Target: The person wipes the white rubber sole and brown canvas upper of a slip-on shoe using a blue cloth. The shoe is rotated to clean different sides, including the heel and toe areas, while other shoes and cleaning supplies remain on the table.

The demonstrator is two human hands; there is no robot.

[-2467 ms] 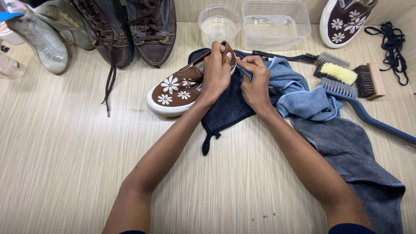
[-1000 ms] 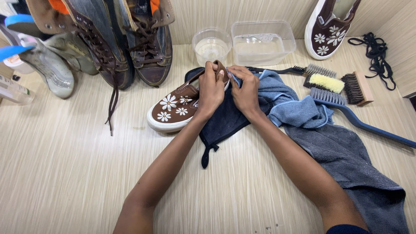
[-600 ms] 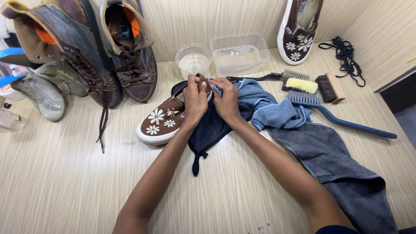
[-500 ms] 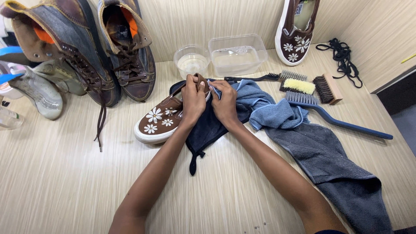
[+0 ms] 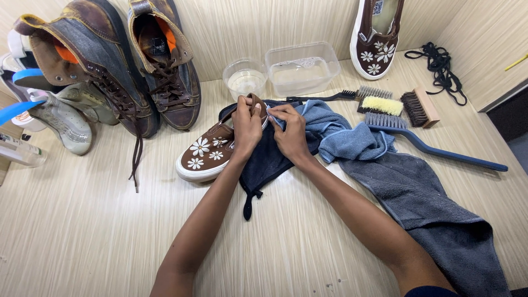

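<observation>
Centre of frame, on a pale wood-grain tabletop (image 5: 82, 236): brown canvas slip-on shoe (image 5: 212, 151) with white daisy print and white rubber sole, toe toward lower left, heel raised toward upper centre. Left hand (image 5: 247, 124) closed around the heel end, thumb and fingers pinching the heel collar. Right hand (image 5: 290, 132) just beside it, fingertips pinching a fold of light blue microfibre cloth (image 5: 352, 140) against the heel. The two hands nearly touch.

Under the shoe and hands: dark navy cloth (image 5: 267, 159), flat, with a small loop tail hanging toward lower centre. Right and lower right: larger grey terry towel (image 5: 440, 203), nubbly, rumpled.

Upper centre: round clear plastic tub (image 5: 245, 80) and rectangular clear plastic tub (image 5: 302, 66), both holding clear liquid. Upper right: matching daisy shoe (image 5: 379, 33) leaning sole-out against the wall; black laces (image 5: 440, 66) in a tangle.

Right of centre: row of brushes, one with yellow bristles (image 5: 382, 104), a wooden-backed brush (image 5: 421, 108) with dark bristles, a long blue-handled brush (image 5: 434, 148).

Upper left: pair of worn brown-and-denim lace-up boots (image 5: 137, 71) with orange lining. Far left edge: pale glittery shoe (image 5: 63, 118) and white bottles (image 5: 22, 154), labels too small to tell.
</observation>
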